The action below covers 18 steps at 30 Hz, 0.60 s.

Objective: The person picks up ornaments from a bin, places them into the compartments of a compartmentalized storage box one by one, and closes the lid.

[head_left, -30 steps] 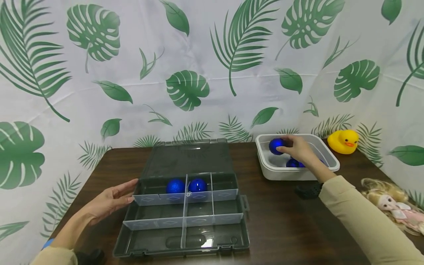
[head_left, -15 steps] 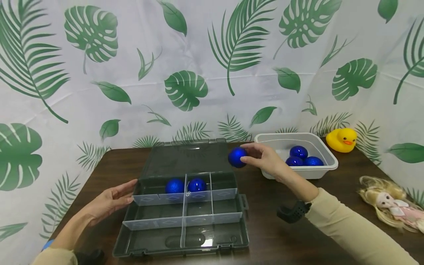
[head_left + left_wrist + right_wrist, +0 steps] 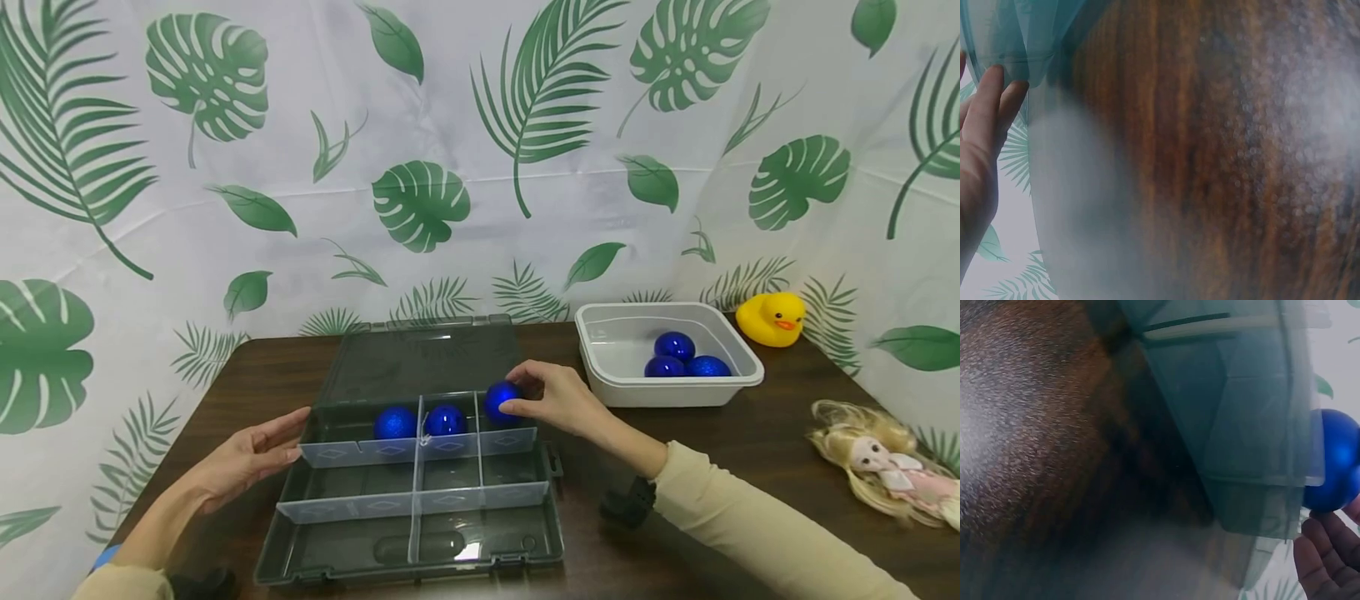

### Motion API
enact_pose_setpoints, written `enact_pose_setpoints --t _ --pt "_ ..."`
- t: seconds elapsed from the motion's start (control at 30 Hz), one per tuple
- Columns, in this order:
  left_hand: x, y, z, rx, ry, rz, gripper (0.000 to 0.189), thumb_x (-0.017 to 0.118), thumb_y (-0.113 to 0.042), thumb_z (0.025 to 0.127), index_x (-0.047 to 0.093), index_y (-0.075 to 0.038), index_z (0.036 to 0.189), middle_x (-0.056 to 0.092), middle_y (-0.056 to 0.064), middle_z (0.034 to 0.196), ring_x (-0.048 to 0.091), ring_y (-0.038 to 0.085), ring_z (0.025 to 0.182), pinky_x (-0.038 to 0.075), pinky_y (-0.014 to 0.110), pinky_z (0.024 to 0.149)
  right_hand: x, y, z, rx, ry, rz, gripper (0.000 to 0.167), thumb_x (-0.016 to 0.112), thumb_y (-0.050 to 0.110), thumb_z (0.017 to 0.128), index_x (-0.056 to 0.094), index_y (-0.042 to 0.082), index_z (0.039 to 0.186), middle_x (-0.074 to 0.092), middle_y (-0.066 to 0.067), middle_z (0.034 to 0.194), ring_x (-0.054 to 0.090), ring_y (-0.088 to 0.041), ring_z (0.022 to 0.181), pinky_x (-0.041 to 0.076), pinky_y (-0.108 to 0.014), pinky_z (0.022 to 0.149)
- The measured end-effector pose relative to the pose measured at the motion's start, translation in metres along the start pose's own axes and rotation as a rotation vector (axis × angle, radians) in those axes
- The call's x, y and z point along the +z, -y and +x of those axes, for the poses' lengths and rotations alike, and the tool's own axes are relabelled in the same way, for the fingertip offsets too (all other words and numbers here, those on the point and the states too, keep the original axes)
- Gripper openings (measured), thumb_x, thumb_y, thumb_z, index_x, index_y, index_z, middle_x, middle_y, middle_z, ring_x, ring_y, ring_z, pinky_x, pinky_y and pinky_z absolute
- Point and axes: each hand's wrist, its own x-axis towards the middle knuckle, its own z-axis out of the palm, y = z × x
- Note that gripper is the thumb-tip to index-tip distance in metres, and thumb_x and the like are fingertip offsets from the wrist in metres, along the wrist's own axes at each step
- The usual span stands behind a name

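Well, right fingers point(image 3: 521, 407) pinch a blue ball point(image 3: 496, 402); left fingers point(image 3: 283, 422), apart, touch the box point(image 3: 337, 546).

The balls point(image 3: 501, 400) are blue, the box point(image 3: 337, 546) smoky grey, the tub point(image 3: 667, 393) white, the duck point(image 3: 767, 323) yellow, the table point(image 3: 637, 442) brown, the cloth point(image 3: 442, 108) white with green leaves point(image 3: 422, 204).

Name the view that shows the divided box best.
The head view: it shows the divided box almost whole, with its lid open. The left wrist view catches only a corner near the left hand; the right wrist view, part of one side, cut off at the top.
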Motion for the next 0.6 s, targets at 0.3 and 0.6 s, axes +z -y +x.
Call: enact_pose_setpoints --t 0.3,0.6 --pt "0.003 0.0 -0.001 -0.012 -0.008 -0.012 0.073 0.052 -0.012 0.097 0.003 0.007 0.148 -0.001 0.031 0.152 0.002 0.047 0.137 0.044 0.017 0.094 -0.018 -0.018 -0.001 -0.012 -0.098 0.104 0.029 0.073 0.016 0.083 0.065 0.0 0.106 0.069 -0.009 0.091 0.064 -0.015 0.079 0.054 -0.023 0.071" --pt "0.002 0.0 -0.001 -0.012 -0.016 0.012 0.073 0.053 -0.013 0.096 0.005 0.006 0.148 0.0 0.029 0.153 0.017 0.031 0.139 0.043 0.014 0.092 -0.118 -0.079 -0.021 0.288 -0.065 -0.007 0.039 0.061 0.023 0.093 0.058 -0.005 0.12 0.063 -0.023 0.115 0.059 -0.03 0.101 0.052 -0.027 0.082"
